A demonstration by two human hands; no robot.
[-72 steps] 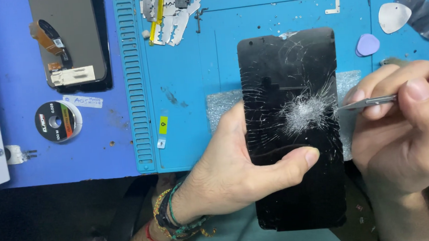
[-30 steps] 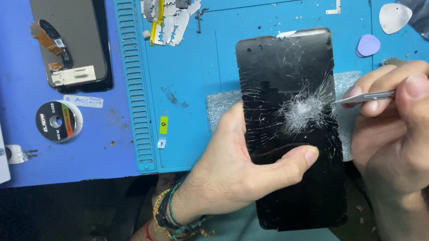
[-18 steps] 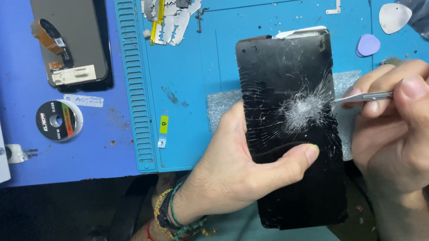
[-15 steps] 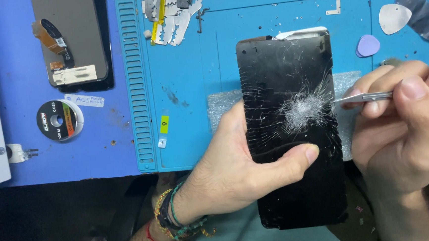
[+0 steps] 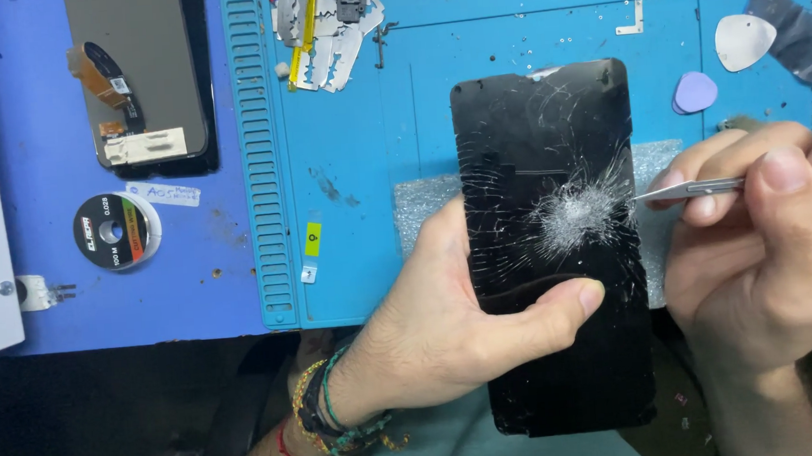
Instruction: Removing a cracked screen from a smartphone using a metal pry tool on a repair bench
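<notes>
Progress, as judged from the view: the black, rectangular smartphone with shattered glass front (image 5: pixel 553 247) is still in one piece. The cracked panel sits flush along every visible edge, no gap showing. A spider-web of fractures radiates from a white impact point near the right edge. Separation looks barely begun; nearly all the prying seems left to do.

Left hand (image 5: pixel 449 324): closed around the phone from its left side, thumb laid across the glass below the impact point, fingers hidden behind the body. The phone is held lifted, tilted slightly, above the bright blue silicone work mat (image 5: pixel 374 164) and a pale foam pad (image 5: pixel 423 203).

Right hand (image 5: pixel 765 262): fingers pinched shut on a thin silver metal blade tool (image 5: pixel 695 188), gripped between thumb and forefinger. The tip points left and meets the phone's right edge, level with the impact point. Whether it has entered the seam cannot be told.

Beyond the right hand, further up the mat: a white triangular plastic pick (image 5: pixel 744 41) and a lilac plastic pick (image 5: pixel 696 93). Well to the left of the left hand: a small spool of fine wire (image 5: pixel 110 231) and a dark spare display panel with an orange flex cable (image 5: pixel 138 75).
</notes>
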